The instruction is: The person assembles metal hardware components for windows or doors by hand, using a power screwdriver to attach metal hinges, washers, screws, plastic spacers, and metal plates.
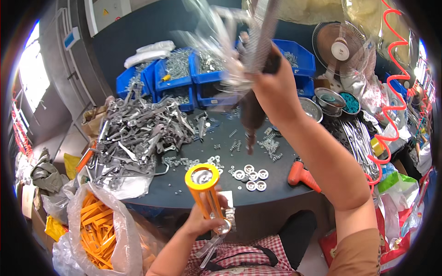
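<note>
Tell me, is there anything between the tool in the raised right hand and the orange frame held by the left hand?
Nothing visible is between them. The right hand holds the dark tool high above the table; the left hand holds the orange frame at the near edge.

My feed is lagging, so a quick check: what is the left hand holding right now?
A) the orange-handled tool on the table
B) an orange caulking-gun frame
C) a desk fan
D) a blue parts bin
B: the left hand grips the orange caulking-gun frame upright over the lap, while the right hand is raised on a hanging power tool.
</note>
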Motion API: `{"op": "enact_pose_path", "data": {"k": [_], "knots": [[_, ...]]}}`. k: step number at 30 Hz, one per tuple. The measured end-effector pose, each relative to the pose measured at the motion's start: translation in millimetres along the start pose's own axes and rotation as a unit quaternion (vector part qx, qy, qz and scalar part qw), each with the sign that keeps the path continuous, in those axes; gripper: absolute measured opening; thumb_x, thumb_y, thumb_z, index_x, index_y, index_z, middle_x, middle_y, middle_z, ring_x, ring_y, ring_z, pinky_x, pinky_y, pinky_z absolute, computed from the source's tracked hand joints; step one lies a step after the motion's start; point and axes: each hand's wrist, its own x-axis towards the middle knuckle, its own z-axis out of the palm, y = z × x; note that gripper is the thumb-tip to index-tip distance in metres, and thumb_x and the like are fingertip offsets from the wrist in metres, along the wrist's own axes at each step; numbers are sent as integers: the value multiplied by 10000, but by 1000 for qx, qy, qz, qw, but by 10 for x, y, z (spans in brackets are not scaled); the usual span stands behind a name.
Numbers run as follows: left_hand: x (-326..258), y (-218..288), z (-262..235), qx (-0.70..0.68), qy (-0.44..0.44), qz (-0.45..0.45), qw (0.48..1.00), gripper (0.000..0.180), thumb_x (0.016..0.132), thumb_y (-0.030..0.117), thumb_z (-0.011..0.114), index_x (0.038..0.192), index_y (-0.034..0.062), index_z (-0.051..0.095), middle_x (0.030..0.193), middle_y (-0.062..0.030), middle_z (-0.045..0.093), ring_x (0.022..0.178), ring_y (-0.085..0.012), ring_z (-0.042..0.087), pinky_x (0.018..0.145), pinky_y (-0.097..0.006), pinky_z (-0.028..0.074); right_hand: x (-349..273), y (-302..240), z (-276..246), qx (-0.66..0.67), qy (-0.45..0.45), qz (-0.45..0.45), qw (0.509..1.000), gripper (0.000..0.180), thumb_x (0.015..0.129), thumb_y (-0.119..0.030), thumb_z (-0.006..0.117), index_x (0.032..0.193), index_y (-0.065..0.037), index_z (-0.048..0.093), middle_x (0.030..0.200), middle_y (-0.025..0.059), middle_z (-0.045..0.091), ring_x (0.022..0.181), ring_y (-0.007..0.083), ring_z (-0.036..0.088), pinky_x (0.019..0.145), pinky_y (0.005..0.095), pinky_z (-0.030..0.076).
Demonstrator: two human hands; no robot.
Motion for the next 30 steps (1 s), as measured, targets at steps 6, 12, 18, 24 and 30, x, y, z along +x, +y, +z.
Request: {"op": "enact_pose_path", "data": {"k": [6,12,18,24,30], "knots": [[-64,-431,-6,69,129,110,983,413,619,13,625,962,60,399,761,-47,449,643,-119,454,582,-229,400,-814,823,-490,66,76,173,980,293,725,-68,651,971,-21,500,831,18,559,738,67,529,660,204,436],[-79,-572,-2,71,123,115,983,450,607,50,618,980,68,369,766,-65,419,665,-140,440,582,-259,414,-1004,1344,-529,75,87,160,980,312,711,-24,658,971,-38,485,872,29,553,800,88,542,715,221,449],[-98,-473,125,14,137,114,984,454,631,88,617,1001,65,356,801,-80,422,705,-161,444,633,-274,424,-990,1448,-343,105,23,162,981,460,713,-35,663,1113,-22,437,916,41,543,816,105,547,741,242,449],[-52,-559,96,53,148,153,976,459,637,102,622,1007,54,355,793,-91,445,693,-174,457,643,-281,403,-1090,1744,-237,119,-31,146,982,381,729,-13,648,1061,-11,461,913,49,548,824,111,548,746,237,456],[-40,-535,78,52,128,160,977,474,632,113,634,1009,47,354,788,-95,446,687,-180,457,645,-284,404,-1093,1866,-147,98,-16,178,979,318,718,-30,660,977,-28,475,870,35,557,799,101,548,718,228,455]]}}
